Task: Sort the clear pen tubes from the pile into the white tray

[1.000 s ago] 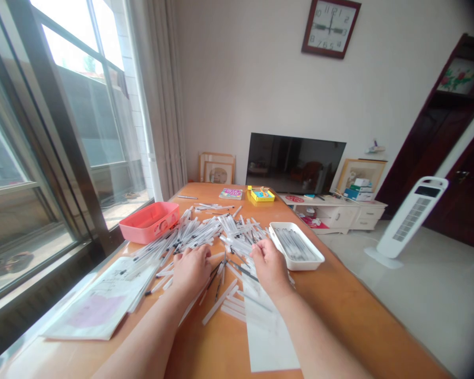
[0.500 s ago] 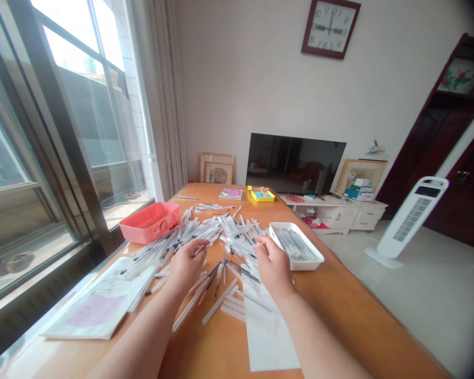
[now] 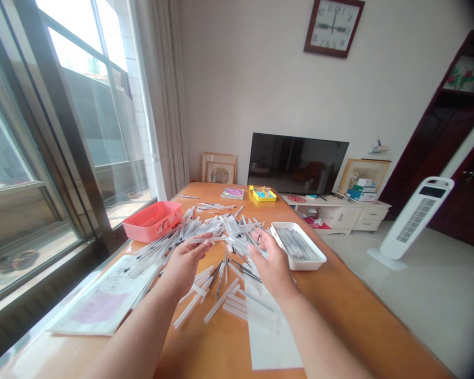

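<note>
Pretty pale room overall. Big dark-framed window [image 3: 90,116] takes up the left side and daylight floods in, with a long grey curtain [image 3: 161,100] hanging next to it. Plain wall [image 3: 240,63] straight ahead, square wood-framed clock [image 3: 334,27] up high, then a black TV [image 3: 296,164] (you can see reflections in the screen) by a low white cabinet [image 3: 344,217]. White tower fan [image 3: 415,223] on a glossy pale floor [image 3: 438,295], dark red-brown woodwork [image 3: 434,123] behind it, orange-brown wooden bench [image 3: 357,316] up front.
</note>
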The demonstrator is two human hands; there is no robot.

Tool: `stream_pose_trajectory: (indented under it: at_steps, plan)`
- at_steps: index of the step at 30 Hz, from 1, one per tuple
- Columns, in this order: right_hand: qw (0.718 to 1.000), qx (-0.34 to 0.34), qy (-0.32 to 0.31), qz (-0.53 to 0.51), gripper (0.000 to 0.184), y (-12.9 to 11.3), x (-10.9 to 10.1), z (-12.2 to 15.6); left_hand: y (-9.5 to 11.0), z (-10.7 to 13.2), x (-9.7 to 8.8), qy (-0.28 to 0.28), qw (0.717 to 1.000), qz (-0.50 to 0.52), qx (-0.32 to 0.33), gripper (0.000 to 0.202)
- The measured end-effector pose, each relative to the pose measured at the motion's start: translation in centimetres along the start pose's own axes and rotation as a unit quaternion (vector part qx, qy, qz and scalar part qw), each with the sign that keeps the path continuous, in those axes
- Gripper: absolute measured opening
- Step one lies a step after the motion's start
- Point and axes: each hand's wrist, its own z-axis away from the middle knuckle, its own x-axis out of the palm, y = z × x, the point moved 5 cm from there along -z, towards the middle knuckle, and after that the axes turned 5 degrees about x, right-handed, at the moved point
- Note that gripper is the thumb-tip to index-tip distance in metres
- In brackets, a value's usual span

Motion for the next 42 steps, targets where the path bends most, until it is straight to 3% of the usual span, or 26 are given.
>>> stream_pose_trajectory:
  at_steps: [3, 8, 10, 12, 18, 22, 27, 42]
  plan:
    - [0.999, 0.010, 0.035, -0.005, 0.034, 0.3, -0.6, -0.1, -0.3, -0.1, 0.0, -0.010, 1.000, 0.015, 0.017, 0.037]
    - [0.996, -0.001, 0.083, -0.026, 0.030, -0.1, -1.8, -0.3, -0.6, -0.3, 0.1, -0.010, 0.996, 0.083, 0.017, 0.042]
    - [0.994, -0.001, 0.103, -0.041, 0.029, -0.4, -2.3, -0.5, -0.3, -0.1, 0.4, -0.018, 0.997, 0.073, 0.012, 0.043]
    - [0.990, 0.040, 0.102, -0.094, 0.032, -0.3, -2.6, -0.6, 0.2, 0.3, 0.8, -0.035, 0.999, 0.036, 0.018, 0.045]
    - [0.930, 0.139, 0.081, -0.330, 0.032, 0.5, -2.8, -1.1, 1.4, 2.1, 2.6, -0.211, 0.976, -0.046, -0.017, 0.052]
    - [0.902, 0.154, 0.082, -0.395, 0.030, 0.6, -3.3, -1.4, 1.8, 3.3, 3.5, -0.297, 0.948, -0.110, -0.041, 0.045]
    - [0.904, 0.148, 0.086, -0.391, 0.029, 0.3, -3.6, -1.4, 2.2, 4.2, 4.3, -0.375, 0.914, -0.144, -0.056, 0.046]
    - [0.925, 0.155, 0.038, -0.346, 0.030, -0.3, -2.2, -0.8, 2.1, 4.4, 4.7, -0.409, 0.901, -0.138, -0.040, 0.046]
